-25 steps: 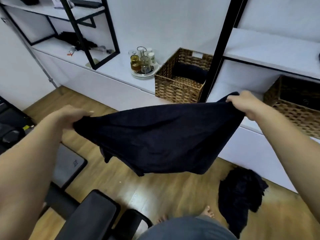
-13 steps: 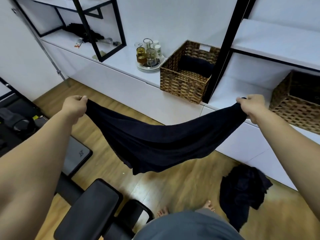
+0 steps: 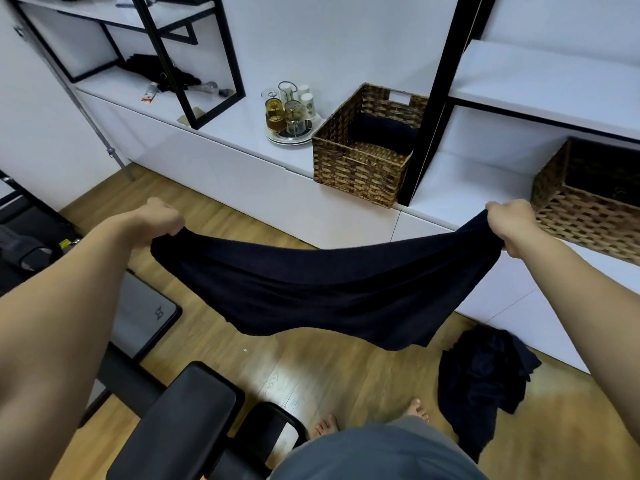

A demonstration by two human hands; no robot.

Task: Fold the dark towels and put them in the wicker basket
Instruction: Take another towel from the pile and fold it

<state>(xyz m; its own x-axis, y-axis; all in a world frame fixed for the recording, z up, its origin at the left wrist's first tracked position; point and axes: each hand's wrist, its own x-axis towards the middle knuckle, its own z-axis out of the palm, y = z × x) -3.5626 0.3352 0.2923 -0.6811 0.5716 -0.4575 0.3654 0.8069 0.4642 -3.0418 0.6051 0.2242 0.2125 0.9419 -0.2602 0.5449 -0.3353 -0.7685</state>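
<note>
Dark towel (image 3: 329,296) hangs spread in the air above the floor, sagging between both hands. Left hand (image 3: 162,220) and right hand (image 3: 512,223) each have fingers clenched around an end, arms stretched wide apart. Wicker basket (image 3: 360,168) sits on the shelf beyond.

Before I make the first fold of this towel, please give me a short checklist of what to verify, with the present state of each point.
1. Left hand grips one end of the dark towel: ok.
2. Right hand grips the other end: ok.
3. Towel hangs clear of the floor: ok.
4. Towel stretched flat between the hands: not ok, the middle sags and the lower edge is uneven.
5. Wicker basket has room: ok, one dark folded towel at its back, bare bottom in front.
6. More towels remain: ok, a dark pile lies on the floor.
</note>
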